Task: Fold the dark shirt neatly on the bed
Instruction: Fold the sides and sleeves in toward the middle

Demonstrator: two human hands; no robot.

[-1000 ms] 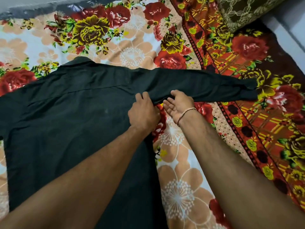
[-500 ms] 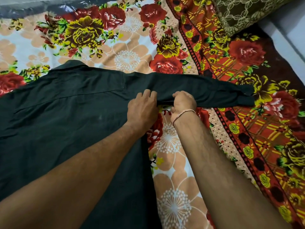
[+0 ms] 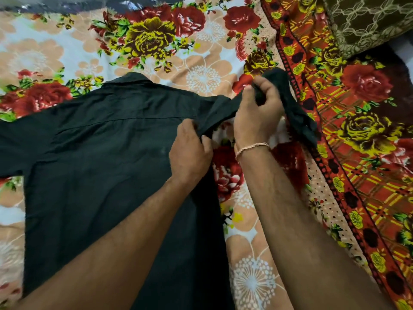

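- Dark shirt (image 3: 100, 175) lies back-up on the floral bedsheet (image 3: 201, 70) of the bed, collar toward the far edge, body spread to the left of both hands.
- Left hand (image 3: 190, 151) grips the shirt fabric at the right shoulder, where the sleeve meets the body, fingers curled over a raised fold.
- Right hand (image 3: 257, 115) pinches the right sleeve (image 3: 297, 115) farther out and holds it lifted off the bedsheet; the sleeve's free end drapes down to the right of this hand.
- Thin bracelet (image 3: 252, 147) circles the right wrist.
- Patterned pillow (image 3: 368, 21) sits at the upper right, well apart from the shirt.
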